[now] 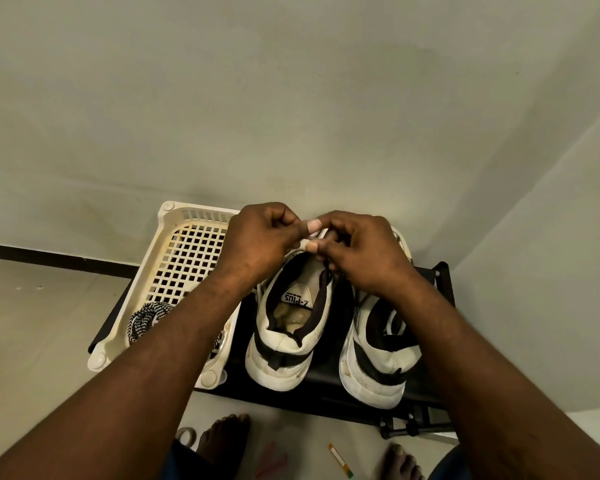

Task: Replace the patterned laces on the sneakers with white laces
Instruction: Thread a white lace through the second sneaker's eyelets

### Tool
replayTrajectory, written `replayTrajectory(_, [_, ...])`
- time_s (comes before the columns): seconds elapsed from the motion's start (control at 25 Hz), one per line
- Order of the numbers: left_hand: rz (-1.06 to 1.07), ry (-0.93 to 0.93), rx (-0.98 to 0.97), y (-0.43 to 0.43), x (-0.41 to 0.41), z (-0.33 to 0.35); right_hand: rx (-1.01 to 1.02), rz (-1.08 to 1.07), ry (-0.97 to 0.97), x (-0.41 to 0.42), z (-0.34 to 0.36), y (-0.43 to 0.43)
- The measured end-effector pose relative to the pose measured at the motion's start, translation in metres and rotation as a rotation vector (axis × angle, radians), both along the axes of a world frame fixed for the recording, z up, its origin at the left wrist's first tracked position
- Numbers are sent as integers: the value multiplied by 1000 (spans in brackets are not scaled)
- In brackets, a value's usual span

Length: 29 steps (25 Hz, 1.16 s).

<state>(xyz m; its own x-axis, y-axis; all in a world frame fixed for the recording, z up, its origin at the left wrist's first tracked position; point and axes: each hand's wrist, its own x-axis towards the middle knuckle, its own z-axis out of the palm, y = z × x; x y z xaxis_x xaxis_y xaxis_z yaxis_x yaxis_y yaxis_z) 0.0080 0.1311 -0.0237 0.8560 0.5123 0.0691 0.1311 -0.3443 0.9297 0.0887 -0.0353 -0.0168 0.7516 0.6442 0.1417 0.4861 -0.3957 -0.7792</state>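
Note:
Two white sneakers with black trim stand side by side on a black rack, heels toward me: the left sneaker [288, 327] and the right sneaker [378, 351]. Over the left sneaker's tongue my left hand [257, 240] and my right hand [357, 251] meet, fingers curled, each pinching a white lace [321, 233] near the eyelets. Most of the lace is hidden under my fingers. A black-and-white patterned lace [146, 318] lies coiled in the cream basket [174, 258] to the left.
The black rack [326, 389] stands against a pale wall in a corner. My bare feet [222, 438] are on the floor below it. A roll of tape [187, 436], a small stick-like item [340, 459] and a pink object lie on the floor.

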Motion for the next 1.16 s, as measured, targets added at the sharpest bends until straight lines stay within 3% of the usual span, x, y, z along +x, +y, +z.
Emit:
replayTrajectory(0.12, [-46,120,188,7,-6,-1,-103,-116,4,13,-10,-5])
replayTrajectory(0.28, [-122,291,488,-3,-4,-12,-40,-174,129,12,-14,-2])
replayTrajectory(0.36, [-24,311,363,0,-1,-18,-1,-183,167,8,-17,4])
replayTrajectory(0.48, [47,332,-92,18,0,-24,21,-198,191,5,-25,15])
replayTrajectory(0.56, [18,348,-241,29,-2,-27,14,-201,175,3,-31,22])
replayTrajectory(0.84, [-31,336,-375,30,-5,-27,-101,-204,-19,-9,-39,36])
replayTrajectory(1.16, [-73,331,-338,29,-7,-26,-216,-288,-117,-18,-34,41])
